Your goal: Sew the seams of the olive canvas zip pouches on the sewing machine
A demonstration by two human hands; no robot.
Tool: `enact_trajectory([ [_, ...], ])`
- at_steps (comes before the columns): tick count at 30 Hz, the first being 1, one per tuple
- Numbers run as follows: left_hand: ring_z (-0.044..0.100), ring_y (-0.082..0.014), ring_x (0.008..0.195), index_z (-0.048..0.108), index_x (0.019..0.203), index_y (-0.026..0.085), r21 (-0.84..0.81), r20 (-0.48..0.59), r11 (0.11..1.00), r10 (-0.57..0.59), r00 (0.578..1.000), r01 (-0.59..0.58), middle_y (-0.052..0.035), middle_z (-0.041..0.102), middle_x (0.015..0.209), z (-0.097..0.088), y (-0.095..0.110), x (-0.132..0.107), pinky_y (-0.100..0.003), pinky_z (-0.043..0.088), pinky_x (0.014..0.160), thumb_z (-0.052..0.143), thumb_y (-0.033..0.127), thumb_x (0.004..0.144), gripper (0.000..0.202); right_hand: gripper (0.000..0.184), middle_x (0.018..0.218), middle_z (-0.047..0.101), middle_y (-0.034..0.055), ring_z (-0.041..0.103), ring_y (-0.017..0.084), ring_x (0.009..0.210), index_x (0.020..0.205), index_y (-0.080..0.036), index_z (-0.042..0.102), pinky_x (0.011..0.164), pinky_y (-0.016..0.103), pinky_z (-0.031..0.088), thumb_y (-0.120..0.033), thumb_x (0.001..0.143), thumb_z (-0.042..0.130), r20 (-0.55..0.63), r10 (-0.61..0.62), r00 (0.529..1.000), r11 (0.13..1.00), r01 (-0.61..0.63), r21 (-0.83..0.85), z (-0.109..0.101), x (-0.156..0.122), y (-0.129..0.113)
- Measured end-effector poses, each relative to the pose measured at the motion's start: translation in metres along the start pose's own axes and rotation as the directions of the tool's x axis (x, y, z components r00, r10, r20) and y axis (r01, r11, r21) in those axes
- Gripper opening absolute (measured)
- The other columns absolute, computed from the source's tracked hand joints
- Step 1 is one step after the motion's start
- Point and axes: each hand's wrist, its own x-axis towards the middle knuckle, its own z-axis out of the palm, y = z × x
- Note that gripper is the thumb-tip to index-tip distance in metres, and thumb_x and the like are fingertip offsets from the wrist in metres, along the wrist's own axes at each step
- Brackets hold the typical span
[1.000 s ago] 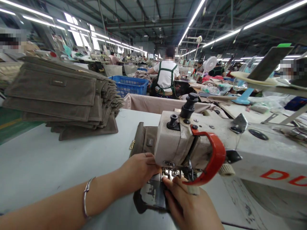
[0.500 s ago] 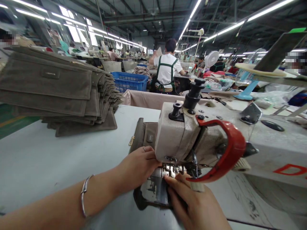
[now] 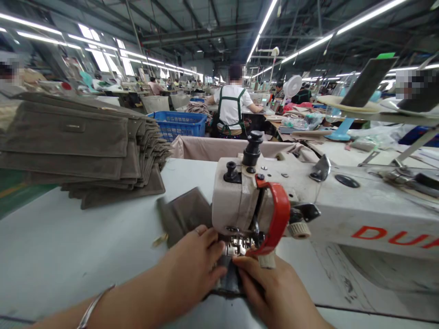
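A white sewing machine (image 3: 343, 210) with a red guard (image 3: 276, 219) lies across the table. Under its presser foot (image 3: 236, 244) sits a brown fabric piece (image 3: 183, 214), blurred by motion and turned slantwise to the left. My left hand (image 3: 192, 265) lies flat on that piece just left of the foot, fingers together and pressing down. My right hand (image 3: 274, 292) rests in front of the foot, fingertips on the dark edge of the piece (image 3: 228, 278). A small brass fitting (image 3: 160, 239) shows at the piece's left corner.
A tall stack of the same brown pieces (image 3: 85, 146) stands at the back left of the white table (image 3: 68, 246). Beyond are a blue basket (image 3: 178, 123), a beige cloth bin (image 3: 219, 148), a person in a green apron (image 3: 233, 109) and a cluttered right bench (image 3: 360, 132).
The brown piece has swung leftward under the foot and now lies slanted and blurred. Both hands have slid nearer me with it. The view has shifted a little to the right.
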Motion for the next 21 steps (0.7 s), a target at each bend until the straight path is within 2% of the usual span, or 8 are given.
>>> enact_trajectory([
  [3,0.059,-0.0302,0.104,0.064,0.118,0.01,0.031,0.037,0.999,0.037,0.999,-0.039,-0.0149,0.066,0.115,0.001,0.02,-0.015,-0.044,0.049,0.094,0.062,0.053,0.088,0.053,0.037,0.1,0.07,0.0058,0.065,0.021,0.088,0.108,-0.025,0.069,0.073,0.03,0.054,-0.008,0.082,0.048,0.024,-0.012,1.0,0.998,0.01,0.066,-0.004,0.001,-0.001],
  [7,0.061,-0.031,0.096,0.062,0.12,0.007,-0.02,0.02,0.998,0.053,0.998,-0.053,-0.0159,0.066,0.109,0.015,0.024,-0.022,-0.045,0.054,0.085,0.069,0.06,0.078,0.069,0.04,0.099,0.068,0.0046,0.063,0.02,0.09,0.107,-0.027,0.069,0.074,0.031,0.053,-0.007,0.08,0.048,0.032,-0.023,0.999,0.995,0.02,0.095,-0.005,-0.001,-0.002],
  [9,0.061,-0.0291,0.095,0.061,0.119,0.008,-0.088,-0.028,0.995,0.038,0.999,-0.04,-0.0146,0.066,0.107,0.017,0.023,-0.024,-0.043,0.055,0.086,0.068,0.056,0.08,0.063,0.039,0.099,0.068,0.0046,0.063,0.02,0.09,0.106,-0.026,0.069,0.075,0.031,0.052,-0.006,0.081,0.048,0.021,-0.032,0.999,0.993,0.03,0.111,-0.005,-0.002,-0.002],
  [11,0.06,-0.0264,0.099,0.06,0.119,0.011,-0.119,-0.069,0.991,0.052,0.996,-0.06,-0.0132,0.066,0.112,0.014,0.024,-0.029,-0.038,0.054,0.089,0.064,0.044,0.086,0.047,0.039,0.099,0.068,0.005,0.062,0.02,0.091,0.105,-0.026,0.07,0.076,0.031,0.052,-0.006,0.081,0.047,0.02,-0.035,0.999,0.993,0.032,0.117,-0.007,-0.002,-0.002],
  [13,0.059,-0.0245,0.106,0.058,0.122,0.014,-0.084,-0.088,0.99,0.102,0.991,-0.109,-0.0121,0.064,0.121,0.011,0.024,-0.038,-0.033,0.052,0.094,0.057,0.029,0.091,0.035,0.038,0.096,0.067,0.0051,0.061,0.02,0.089,0.102,-0.025,0.071,0.075,0.031,0.051,-0.005,0.08,0.047,0.056,-0.042,0.998,0.993,0.035,0.112,-0.011,-0.001,-0.003],
  [15,0.058,-0.0243,0.109,0.056,0.126,0.017,0.004,-0.104,0.99,0.14,0.985,-0.14,-0.0105,0.063,0.125,0.01,0.024,-0.047,-0.032,0.051,0.094,0.053,0.021,0.093,0.034,0.034,0.091,0.066,0.0044,0.06,0.02,0.086,0.096,-0.025,0.072,0.074,0.031,0.05,-0.006,0.08,0.048,0.119,-0.066,0.991,0.993,0.053,0.108,-0.017,0.0,-0.004],
  [17,0.057,-0.0256,0.108,0.054,0.131,0.018,0.072,-0.097,0.989,0.139,0.986,-0.132,-0.0092,0.063,0.126,0.013,0.024,-0.054,-0.034,0.052,0.093,0.052,0.021,0.094,0.037,0.03,0.088,0.065,0.0034,0.059,0.02,0.083,0.091,-0.024,0.072,0.071,0.032,0.048,-0.007,0.08,0.049,0.167,-0.108,0.98,0.99,0.091,0.106,-0.021,0.002,-0.006],
  [21,0.058,-0.0248,0.105,0.057,0.129,0.02,0.053,-0.127,0.992,0.117,0.985,-0.111,-0.0063,0.065,0.123,0.019,0.026,-0.057,-0.034,0.052,0.092,0.055,0.039,0.096,0.037,0.031,0.086,0.065,0.001,0.058,0.019,0.079,0.095,-0.025,0.072,0.069,0.033,0.047,-0.007,0.08,0.052,0.215,-0.172,0.961,0.984,0.157,0.084,-0.026,0.002,-0.008],
])
